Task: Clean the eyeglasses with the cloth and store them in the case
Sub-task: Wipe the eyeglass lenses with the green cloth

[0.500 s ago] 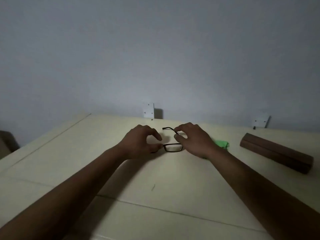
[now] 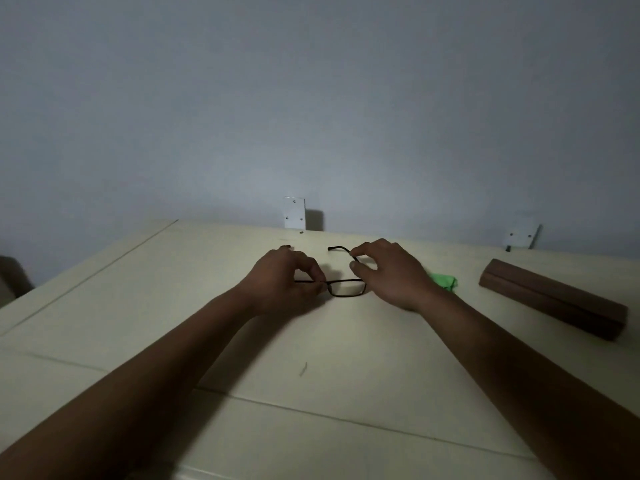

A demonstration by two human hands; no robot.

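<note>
Black-framed eyeglasses [image 2: 346,288] lie on the cream table [image 2: 207,323], temples spread toward the wall. My left hand [image 2: 282,280] pinches the frame at its left side, covering the left lens. My right hand [image 2: 389,271] pinches the right temple near the hinge. A green cloth [image 2: 443,280] lies crumpled on the table just right of my right hand, partly hidden by it. The long brown case [image 2: 554,297] lies shut at the right of the table, apart from both hands.
The table meets a pale wall at the back, where two white brackets [image 2: 294,213] [image 2: 519,237] stand. Seams run across the tabletop near me. A dark object [image 2: 10,275] sits beyond the table's left edge.
Both hands have tightened on the eyeglasses; the frame has shifted slightly, and the left temple tip now shows past my left hand.
</note>
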